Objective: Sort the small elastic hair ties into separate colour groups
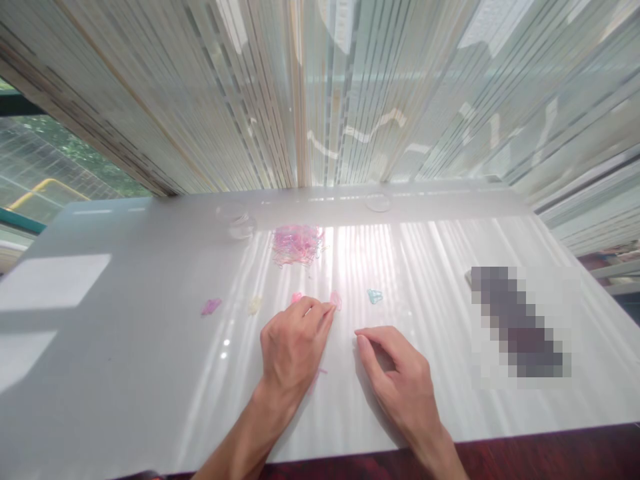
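Observation:
Small coloured loops that look like paper clips lie in a row of little groups on the white table. My left hand [295, 340] is closed in a pinch, its fingertips at the lower edge of a pale pink paper clip [337, 301] group. Behind its knuckles a bright pink group [297, 297] is partly covered. To the left are a cream group [255, 305] and a purple group [211, 307]. My right hand [397, 373] rests on the table below a teal group [375, 297], thumb and forefinger tips together; anything between them is too small to see.
A loose heap of mostly pink clips [298, 245] lies farther back. Beside it stands a clear round container [241, 225], and a clear round lid [378, 203] lies near the back edge. At right is a blurred-out dark object [520, 327]. String curtains [300, 93] hang behind the table.

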Action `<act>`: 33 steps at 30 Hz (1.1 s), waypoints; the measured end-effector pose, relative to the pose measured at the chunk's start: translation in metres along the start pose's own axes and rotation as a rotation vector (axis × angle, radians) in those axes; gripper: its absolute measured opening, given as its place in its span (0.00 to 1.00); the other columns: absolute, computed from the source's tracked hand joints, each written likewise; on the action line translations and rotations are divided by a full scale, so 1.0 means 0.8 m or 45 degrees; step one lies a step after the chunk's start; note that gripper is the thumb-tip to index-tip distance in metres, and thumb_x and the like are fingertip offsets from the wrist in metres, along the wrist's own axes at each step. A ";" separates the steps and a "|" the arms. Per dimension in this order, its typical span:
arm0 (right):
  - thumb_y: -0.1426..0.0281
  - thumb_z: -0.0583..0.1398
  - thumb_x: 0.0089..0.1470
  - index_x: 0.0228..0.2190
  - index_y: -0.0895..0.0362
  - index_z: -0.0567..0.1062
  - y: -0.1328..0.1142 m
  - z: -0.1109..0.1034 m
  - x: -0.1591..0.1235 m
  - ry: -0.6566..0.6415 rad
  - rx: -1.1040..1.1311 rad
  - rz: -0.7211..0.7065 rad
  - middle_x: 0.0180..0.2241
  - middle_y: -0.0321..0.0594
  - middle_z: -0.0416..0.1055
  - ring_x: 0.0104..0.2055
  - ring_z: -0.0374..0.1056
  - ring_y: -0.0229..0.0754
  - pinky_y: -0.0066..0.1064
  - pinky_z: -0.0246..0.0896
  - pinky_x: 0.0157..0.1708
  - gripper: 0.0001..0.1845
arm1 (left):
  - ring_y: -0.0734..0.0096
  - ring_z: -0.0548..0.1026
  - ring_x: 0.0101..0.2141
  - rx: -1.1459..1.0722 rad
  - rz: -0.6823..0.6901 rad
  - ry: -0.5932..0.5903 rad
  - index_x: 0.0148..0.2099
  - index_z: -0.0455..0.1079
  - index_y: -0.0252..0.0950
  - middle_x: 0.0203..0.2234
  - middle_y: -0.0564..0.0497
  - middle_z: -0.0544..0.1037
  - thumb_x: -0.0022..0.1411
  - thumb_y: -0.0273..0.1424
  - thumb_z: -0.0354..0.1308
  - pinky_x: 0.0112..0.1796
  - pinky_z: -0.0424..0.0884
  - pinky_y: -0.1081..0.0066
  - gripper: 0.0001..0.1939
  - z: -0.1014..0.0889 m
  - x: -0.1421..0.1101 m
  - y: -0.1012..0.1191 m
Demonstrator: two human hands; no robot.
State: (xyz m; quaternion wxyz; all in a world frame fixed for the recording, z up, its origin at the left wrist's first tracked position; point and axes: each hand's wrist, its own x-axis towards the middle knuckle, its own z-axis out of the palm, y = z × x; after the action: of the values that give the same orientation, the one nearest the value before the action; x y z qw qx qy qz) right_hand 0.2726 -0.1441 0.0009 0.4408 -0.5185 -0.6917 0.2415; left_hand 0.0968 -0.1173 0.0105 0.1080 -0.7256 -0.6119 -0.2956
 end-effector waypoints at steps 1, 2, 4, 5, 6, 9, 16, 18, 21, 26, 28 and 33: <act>0.74 0.60 0.67 0.38 0.54 0.79 0.000 0.000 0.000 0.006 0.004 -0.006 0.33 0.37 0.79 0.35 0.77 0.39 0.29 0.72 0.37 0.07 | 0.73 0.78 0.25 0.002 -0.002 -0.003 0.35 0.81 0.40 0.24 0.58 0.80 0.72 0.29 0.61 0.26 0.61 0.70 0.11 0.001 0.000 0.001; 0.74 0.60 0.67 0.38 0.54 0.79 -0.001 0.000 0.000 0.009 0.007 -0.009 0.33 0.37 0.79 0.35 0.77 0.38 0.28 0.72 0.37 0.07 | 0.73 0.77 0.24 0.004 -0.006 -0.008 0.35 0.81 0.41 0.25 0.59 0.80 0.72 0.29 0.62 0.26 0.61 0.70 0.11 0.001 -0.001 0.002; 0.75 0.60 0.67 0.39 0.54 0.79 -0.001 -0.001 0.001 0.012 0.011 -0.019 0.33 0.37 0.79 0.35 0.77 0.38 0.28 0.72 0.37 0.07 | 0.74 0.77 0.24 -0.005 -0.011 -0.024 0.35 0.81 0.41 0.25 0.59 0.81 0.72 0.29 0.62 0.26 0.61 0.70 0.10 0.003 -0.002 0.004; 0.75 0.60 0.67 0.39 0.54 0.79 -0.001 -0.002 0.002 0.014 0.011 -0.027 0.33 0.37 0.79 0.35 0.77 0.39 0.28 0.72 0.36 0.07 | 0.74 0.77 0.23 -0.012 -0.017 -0.034 0.35 0.81 0.41 0.26 0.60 0.81 0.72 0.29 0.62 0.26 0.61 0.70 0.10 0.004 -0.003 0.004; 0.76 0.60 0.66 0.39 0.54 0.79 -0.001 -0.003 0.002 0.014 0.011 -0.036 0.33 0.37 0.79 0.35 0.77 0.39 0.28 0.72 0.36 0.07 | 0.74 0.77 0.24 -0.022 -0.023 -0.048 0.36 0.81 0.42 0.26 0.60 0.82 0.71 0.29 0.62 0.26 0.61 0.70 0.10 0.004 -0.003 0.004; 0.77 0.60 0.66 0.39 0.55 0.79 -0.001 -0.005 0.003 0.010 0.010 -0.064 0.33 0.37 0.79 0.34 0.77 0.39 0.28 0.72 0.36 0.07 | 0.74 0.78 0.24 -0.053 -0.041 -0.085 0.37 0.81 0.42 0.27 0.59 0.83 0.72 0.28 0.62 0.27 0.61 0.69 0.09 0.004 -0.004 0.003; 0.78 0.60 0.65 0.39 0.55 0.78 -0.002 -0.006 0.003 -0.012 0.011 -0.076 0.32 0.37 0.79 0.34 0.76 0.39 0.28 0.72 0.36 0.08 | 0.75 0.78 0.24 -0.085 -0.098 -0.128 0.38 0.82 0.41 0.27 0.59 0.82 0.73 0.29 0.61 0.25 0.61 0.70 0.09 0.004 -0.005 0.001; 0.78 0.61 0.65 0.39 0.55 0.78 -0.002 -0.006 0.003 -0.008 0.008 -0.078 0.32 0.37 0.79 0.34 0.76 0.39 0.28 0.72 0.36 0.08 | 0.75 0.78 0.24 -0.088 -0.095 -0.141 0.39 0.82 0.41 0.27 0.59 0.81 0.73 0.29 0.60 0.25 0.61 0.70 0.10 0.004 -0.006 0.001; 0.78 0.61 0.65 0.39 0.55 0.78 -0.002 -0.006 0.005 -0.003 -0.001 -0.082 0.32 0.37 0.79 0.34 0.77 0.39 0.28 0.73 0.35 0.08 | 0.75 0.78 0.24 -0.151 -0.071 -0.202 0.43 0.81 0.40 0.29 0.58 0.82 0.75 0.29 0.57 0.26 0.64 0.71 0.11 -0.004 -0.005 0.001; 0.77 0.60 0.65 0.39 0.54 0.78 -0.002 -0.006 0.005 -0.044 -0.037 -0.067 0.33 0.38 0.80 0.34 0.77 0.41 0.31 0.73 0.35 0.07 | 0.75 0.80 0.31 -0.383 -0.089 -0.325 0.51 0.78 0.38 0.37 0.53 0.83 0.77 0.28 0.53 0.31 0.70 0.75 0.12 -0.037 -0.007 -0.014; 0.76 0.60 0.66 0.40 0.53 0.78 -0.002 -0.006 0.004 -0.078 -0.056 -0.066 0.33 0.38 0.80 0.34 0.77 0.42 0.32 0.73 0.34 0.07 | 0.73 0.80 0.35 -0.450 -0.097 -0.285 0.52 0.77 0.37 0.39 0.51 0.83 0.76 0.26 0.53 0.36 0.73 0.75 0.11 -0.052 -0.015 -0.028; 0.74 0.61 0.66 0.41 0.53 0.78 0.001 -0.003 0.002 -0.187 -0.112 -0.181 0.33 0.38 0.80 0.33 0.75 0.43 0.37 0.69 0.34 0.06 | 0.79 0.70 0.24 -0.490 -0.204 -0.224 0.51 0.77 0.39 0.34 0.54 0.80 0.73 0.24 0.57 0.31 0.71 0.76 0.10 -0.074 -0.052 -0.073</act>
State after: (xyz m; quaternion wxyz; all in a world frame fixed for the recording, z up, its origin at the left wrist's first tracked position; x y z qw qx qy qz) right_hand 0.2745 -0.1430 0.0019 0.3820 -0.4679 -0.7671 0.2164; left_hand 0.0201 -0.1691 0.0225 -0.1100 -0.7050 -0.6069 -0.3500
